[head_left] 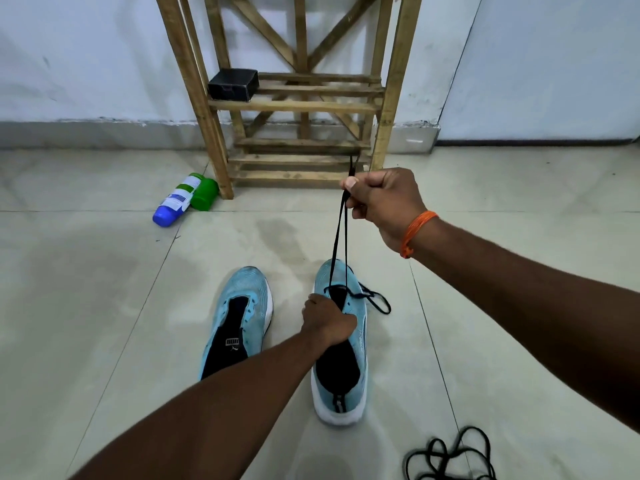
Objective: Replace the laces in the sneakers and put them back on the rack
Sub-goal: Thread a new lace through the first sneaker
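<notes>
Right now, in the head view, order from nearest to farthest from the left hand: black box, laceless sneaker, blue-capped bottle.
1. Laceless sneaker, beside the left hand.
2. Blue-capped bottle, floor, left of rack.
3. Black box, on rack shelf.

The floor [104, 306] in front of me is pale tile. Two blue shoes stand on it side by side, the left sneaker [242, 306] and the right sneaker [358, 317]. A loop of black lace [379, 303] lies on the tile just beside the right one. A loose lace [450, 455] lies in a heap near me. A bottle [176, 199] lies on its side, touching a green tub [205, 194], by a leg of the wooden rack [294, 105]. A black box [233, 84] sits on a rack shelf.
</notes>
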